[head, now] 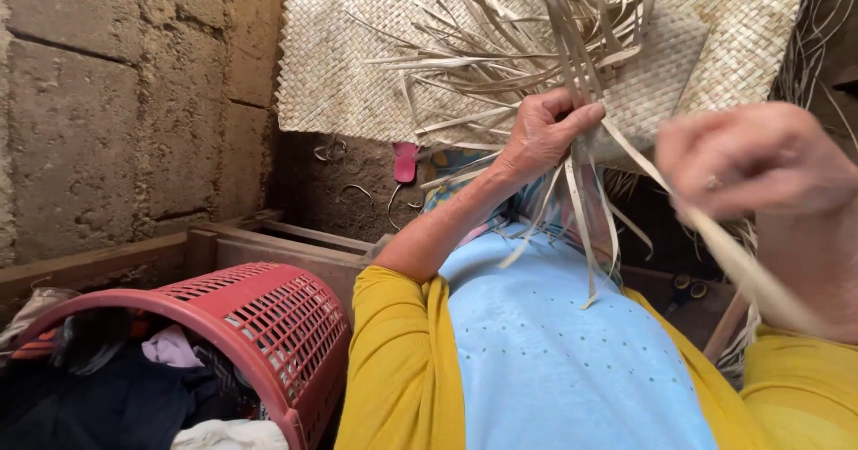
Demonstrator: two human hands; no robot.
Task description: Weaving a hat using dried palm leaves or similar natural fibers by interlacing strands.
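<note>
A woven palm mat (pixel 357 66) is spread ahead, with loose strips (pixel 572 66) fanned over it. The strips are pinched by the left hand (pixel 545 133). One strip (pixel 715 235) is clasped in the blurred right hand (pixel 755 159).

We see a pale straw-coloured woven mat (pixel 357 66) with a fine chequered plait, and loose strips (pixel 572 48) of the same tan. Our sleeves (pixel 393 361) are mustard yellow over a light blue top (pixel 554 352) dotted with tiny holes. The laundry basket (pixel 268 316) is red lattice; the block wall (pixel 107 101) is dusty brown.
</note>
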